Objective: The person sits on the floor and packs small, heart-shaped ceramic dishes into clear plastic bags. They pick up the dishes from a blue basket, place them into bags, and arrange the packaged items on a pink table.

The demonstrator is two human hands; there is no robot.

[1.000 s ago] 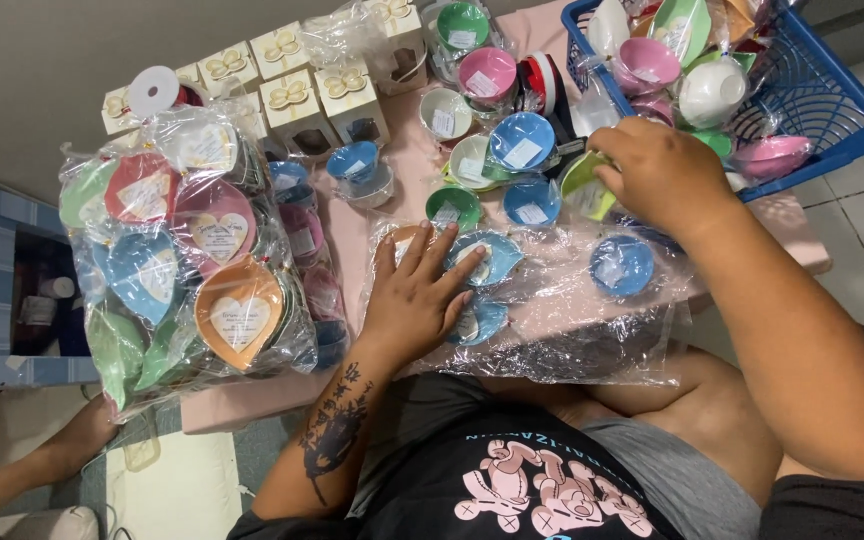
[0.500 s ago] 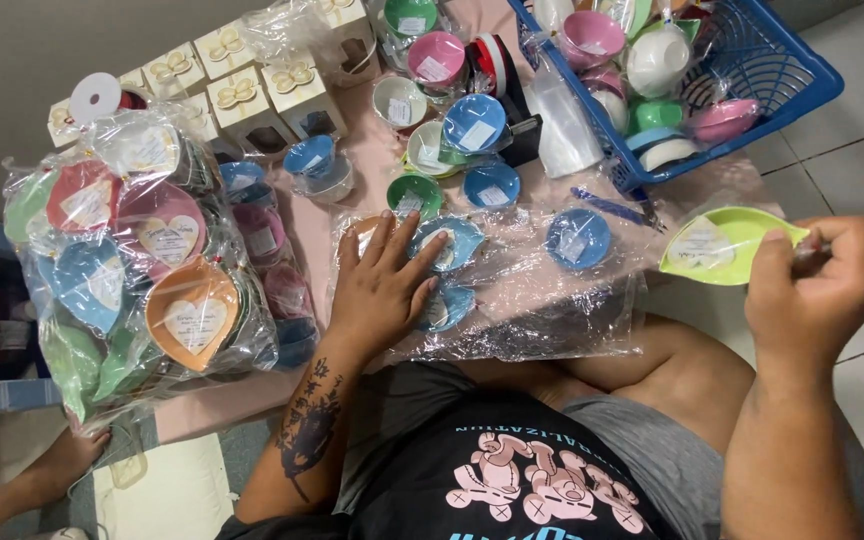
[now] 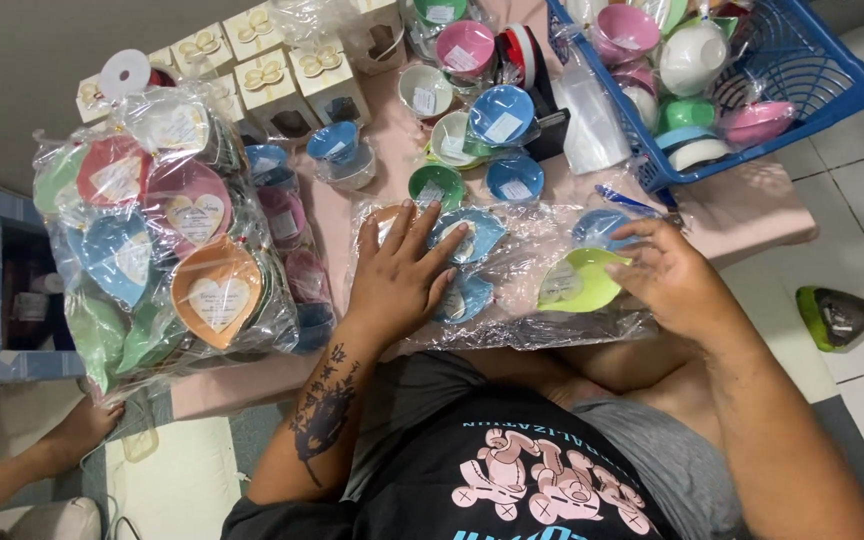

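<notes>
My left hand (image 3: pixel 404 272) lies flat, fingers spread, on a clear plastic bag (image 3: pixel 512 325) that holds blue leaf-shaped dishes (image 3: pixel 472 235). My right hand (image 3: pixel 674 280) holds a lime-green leaf-shaped dish (image 3: pixel 577 282) at the bag's right side, over the plastic. Another blue dish (image 3: pixel 600 226) sits just above that hand. The bag rests on a pink table (image 3: pixel 752 205) in front of my lap.
A big clear bag of heart-shaped dishes (image 3: pixel 167 235) stands at left. Small round bowls (image 3: pixel 500 112) and white gift boxes (image 3: pixel 264 75) fill the table's far side. A blue basket (image 3: pixel 832 80) of bowls sits at upper right. Another person's hand (image 3: pixel 77 430) reaches in at lower left.
My right hand took a lime-green dish from the basket side, swung out to the right, and has now brought it down onto the plastic bag. My left hand stayed pressed on the bag.
</notes>
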